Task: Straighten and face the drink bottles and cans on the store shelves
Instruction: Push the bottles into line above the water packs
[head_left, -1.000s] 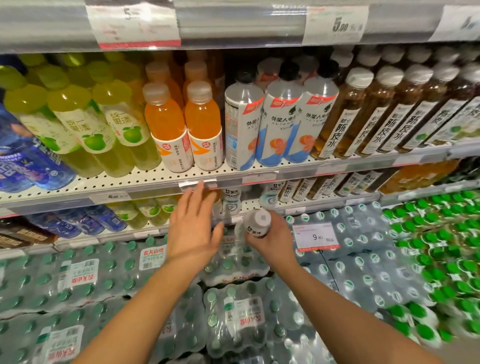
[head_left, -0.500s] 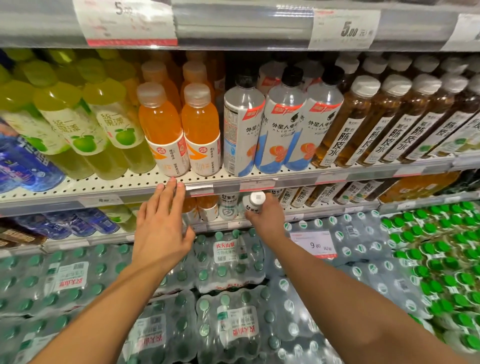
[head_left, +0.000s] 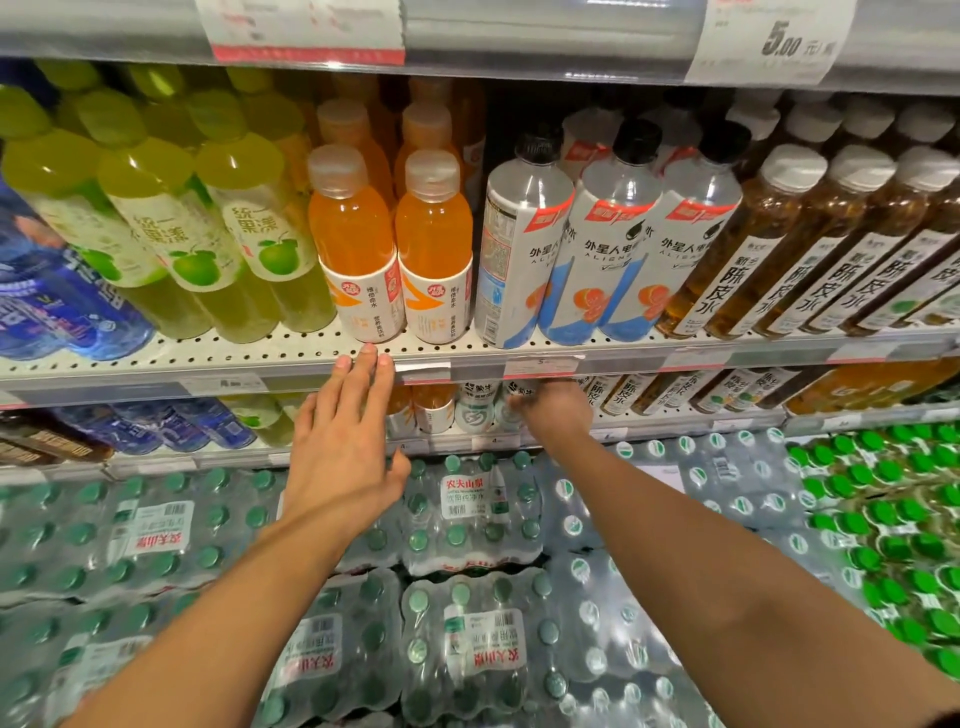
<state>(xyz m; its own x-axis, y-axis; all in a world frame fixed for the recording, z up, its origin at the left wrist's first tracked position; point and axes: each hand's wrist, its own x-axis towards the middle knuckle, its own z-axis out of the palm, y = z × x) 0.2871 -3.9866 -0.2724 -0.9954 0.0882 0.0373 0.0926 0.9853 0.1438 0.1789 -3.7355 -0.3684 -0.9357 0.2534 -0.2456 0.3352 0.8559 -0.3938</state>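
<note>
Your right hand (head_left: 558, 410) carried the small white-capped bottle (head_left: 514, 402) from out in front of the water packs up and in under the shelf edge (head_left: 540, 364), among the lower-shelf drinks. Your left hand (head_left: 343, 452) rose with fingers (head_left: 366, 364) straight until their tips reached that same edge.

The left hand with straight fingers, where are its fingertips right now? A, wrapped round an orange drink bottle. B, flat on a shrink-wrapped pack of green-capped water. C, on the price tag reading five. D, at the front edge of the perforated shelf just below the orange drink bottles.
D: the left hand is open, its fingers reaching the perforated shelf edge just under the orange drink bottles, gripping nothing.
</note>
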